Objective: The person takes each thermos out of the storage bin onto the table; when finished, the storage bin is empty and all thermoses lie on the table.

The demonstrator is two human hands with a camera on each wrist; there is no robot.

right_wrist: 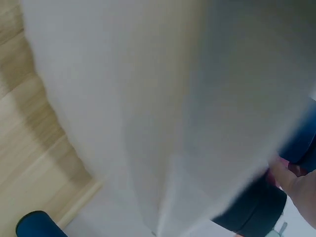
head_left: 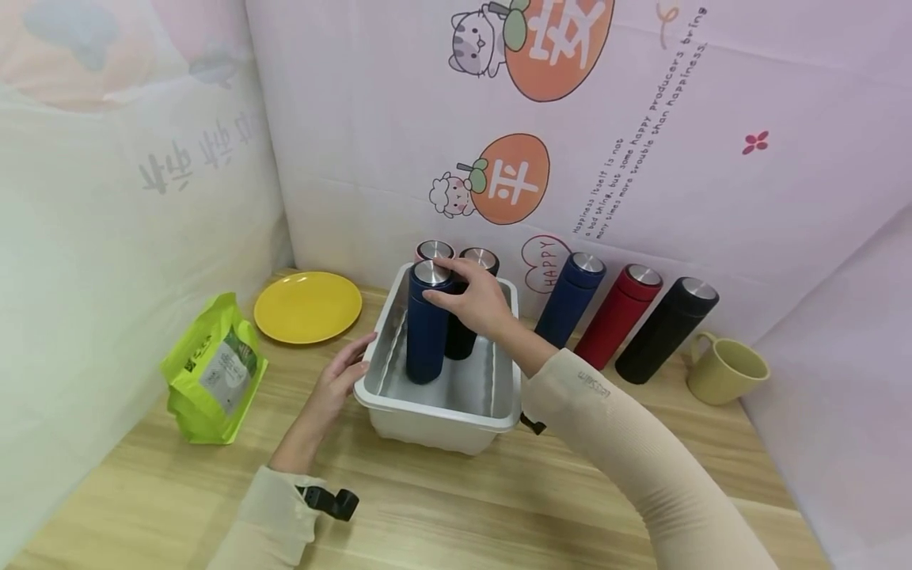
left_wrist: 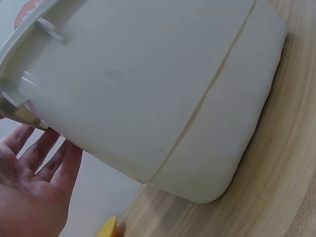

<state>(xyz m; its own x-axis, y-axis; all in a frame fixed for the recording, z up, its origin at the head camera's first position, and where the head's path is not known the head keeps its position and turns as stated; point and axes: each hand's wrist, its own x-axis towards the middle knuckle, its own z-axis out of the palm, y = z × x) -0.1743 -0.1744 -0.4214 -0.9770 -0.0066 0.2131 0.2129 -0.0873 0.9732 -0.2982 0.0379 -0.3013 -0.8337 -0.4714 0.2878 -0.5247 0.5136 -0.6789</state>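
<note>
From the head camera, a white plastic bin [head_left: 442,412] sits at the middle of a wooden table [head_left: 499,514]. Three flasks stand upright inside it: a navy flask [head_left: 426,328] nearest the front, a black flask [head_left: 466,317] just beside it at 3 o'clock, and a pink one [head_left: 433,251] behind at 12 o'clock, mostly hidden. The right hand [head_left: 472,297] curls its fingers around the top of the navy flask, gripping it just under the steel cap. The left hand [head_left: 335,384] lies with relaxed, nearly straight fingers against the bin's left rim, at 9 o'clock. At 2 to 3 o'clock of the bin, three more flasks lean on the wall: blue [head_left: 570,299], red [head_left: 618,317], black [head_left: 666,328], then a pale green mug [head_left: 723,370]. A yellow plate [head_left: 308,306] lies at 10 o'clock, a green pouch [head_left: 214,380] at 9 o'clock.

The left wrist view shows the bin's outer wall [left_wrist: 148,94] filling the frame, with the left hand's [left_wrist: 32,192] fingers spread flat at 8 o'clock, tips at the rim.

The right wrist view is blurred: the pale bin wall, dark flask bodies [right_wrist: 254,210] at 4 o'clock, and a bit of fingers [right_wrist: 291,180].
</note>
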